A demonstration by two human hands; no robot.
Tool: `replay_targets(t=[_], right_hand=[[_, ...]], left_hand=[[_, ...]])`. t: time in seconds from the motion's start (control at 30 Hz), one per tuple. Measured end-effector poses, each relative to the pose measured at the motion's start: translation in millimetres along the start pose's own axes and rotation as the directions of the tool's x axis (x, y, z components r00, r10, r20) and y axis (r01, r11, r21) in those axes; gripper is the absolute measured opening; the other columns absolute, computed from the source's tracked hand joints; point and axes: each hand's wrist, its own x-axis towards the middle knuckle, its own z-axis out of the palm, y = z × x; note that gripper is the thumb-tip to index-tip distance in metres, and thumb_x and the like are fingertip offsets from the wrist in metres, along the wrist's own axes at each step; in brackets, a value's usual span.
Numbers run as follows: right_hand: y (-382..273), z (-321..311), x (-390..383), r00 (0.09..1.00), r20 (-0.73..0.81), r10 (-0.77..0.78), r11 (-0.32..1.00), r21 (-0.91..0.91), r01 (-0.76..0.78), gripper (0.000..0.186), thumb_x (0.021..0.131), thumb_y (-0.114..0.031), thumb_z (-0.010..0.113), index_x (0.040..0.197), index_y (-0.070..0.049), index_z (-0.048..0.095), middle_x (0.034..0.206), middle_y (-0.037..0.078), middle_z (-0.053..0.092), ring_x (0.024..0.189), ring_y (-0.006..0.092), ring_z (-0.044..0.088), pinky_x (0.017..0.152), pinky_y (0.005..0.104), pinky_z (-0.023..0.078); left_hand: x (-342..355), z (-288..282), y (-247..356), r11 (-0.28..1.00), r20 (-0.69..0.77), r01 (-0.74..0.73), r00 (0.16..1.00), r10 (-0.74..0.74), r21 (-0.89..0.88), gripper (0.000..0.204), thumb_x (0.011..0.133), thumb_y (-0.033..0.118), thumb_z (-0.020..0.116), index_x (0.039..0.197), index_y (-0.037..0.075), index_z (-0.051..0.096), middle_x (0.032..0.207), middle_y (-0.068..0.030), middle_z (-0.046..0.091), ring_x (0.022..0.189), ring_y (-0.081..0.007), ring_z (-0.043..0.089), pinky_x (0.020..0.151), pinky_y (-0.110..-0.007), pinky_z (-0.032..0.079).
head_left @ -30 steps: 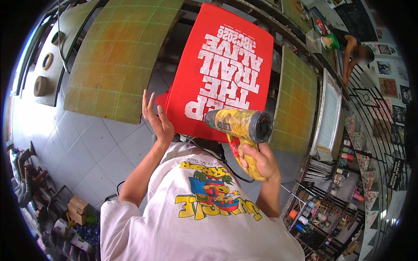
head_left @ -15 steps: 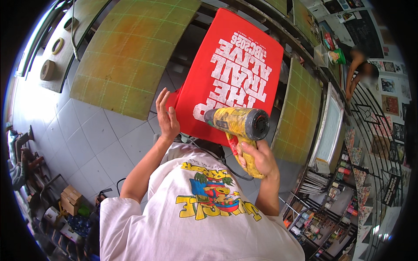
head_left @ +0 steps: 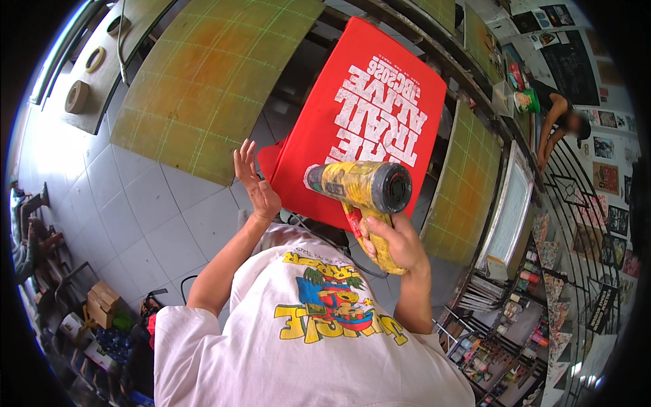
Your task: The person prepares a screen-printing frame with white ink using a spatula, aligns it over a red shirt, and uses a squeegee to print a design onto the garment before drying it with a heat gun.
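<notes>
A heat gun [head_left: 359, 186], yellow and grey with worn tape on its body, is gripped by its handle in my right hand [head_left: 399, 244]. Its barrel hangs over the lower part of a red cloth [head_left: 315, 129] printed with large white lettering, and the nozzle points left. The cloth lies stretched flat over a board. Beside the cloth's left edge, my left hand [head_left: 256, 182] is held up with the fingers stretched and nothing in them. A bit of red fabric [head_left: 270, 159] sticks out past that edge, close to the fingers.
Stained greenish boards [head_left: 217, 74] with grid lines flank the cloth, another board [head_left: 464, 183] at right. Tape rolls [head_left: 77, 97] sit on a pale surface at far left. A framed screen [head_left: 508, 203] leans at right. Another person [head_left: 556, 112] works at back right. A cardboard box [head_left: 102, 303] stands lower left.
The heat gun has shifted slightly left over the cloth, together with my right hand. My left hand has moved a little to the left, fingers still stretched. The whole view has shifted slightly.
</notes>
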Motion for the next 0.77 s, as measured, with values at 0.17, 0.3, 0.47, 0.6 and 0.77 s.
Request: replay_targets(t=[0.17,0.3,0.47,0.6,0.77], right_hand=[[-1,-3,4,0.999,-0.052,-0.004,1.0,-0.026,0.003,0.02,0.103,-0.019,0.058,0.107,0.001,0.057,0.083,0.005,0.058,0.061,0.0107,0.055,0.054,0.0279,0.045],[-4,0,1,0.999,-0.036,0.017,1.0,-0.015,-0.017,0.019,0.103,-0.018,0.058,0.105,0.001,0.057,0.084,0.005,0.058,0.06,0.0108,0.055,0.054,0.0281,0.046],[2,1,8,0.999,-0.052,-0.012,1.0,-0.006,0.012,0.02,0.103,-0.018,0.059,0.106,0.001,0.057,0.083,0.005,0.058,0.061,0.0107,0.055,0.053,0.0284,0.046],[-1,-2,2,0.996,-0.091,-0.01,1.0,0.0,0.01,0.02,0.103,-0.018,0.059,0.106,0.001,0.057,0.083,0.004,0.058,0.061,0.0105,0.056,0.052,0.0282,0.046],[5,-11,-1,0.999,-0.037,-0.019,1.0,0.005,0.019,0.022,0.102,-0.02,0.06,0.11,0.001,0.056,0.084,0.005,0.058,0.061,0.0108,0.056,0.053,0.0279,0.046]], left_hand=[[11,-15,11,0.986,0.088,-0.102,0.992,0.09,0.135,0.061,0.107,0.04,0.048,0.154,0.005,0.033,0.159,-0.0224,0.035,0.146,-0.0368,0.04,0.12,-0.054,0.03],[48,-29,35,0.867,0.182,-0.238,0.968,0.173,0.437,0.031,0.101,0.013,0.061,0.131,0.005,0.062,0.151,-0.0195,0.048,0.14,-0.0353,0.047,0.115,-0.049,0.039],[89,-36,22,0.771,0.104,-0.24,0.97,0.222,0.59,0.019,0.096,0.007,0.067,0.114,0.01,0.073,0.142,-0.0119,0.059,0.13,-0.0305,0.055,0.108,-0.043,0.044],[93,-43,5,0.711,0.114,-0.215,0.976,0.188,0.67,0.018,0.096,0.009,0.067,0.113,0.01,0.073,0.14,-0.0115,0.06,0.129,-0.0315,0.055,0.11,-0.045,0.042],[91,-50,-19,0.753,0.155,-0.129,0.987,0.036,0.645,0.018,0.096,0.015,0.069,0.114,0.012,0.073,0.141,-0.0123,0.06,0.134,-0.0335,0.051,0.111,-0.046,0.041]])
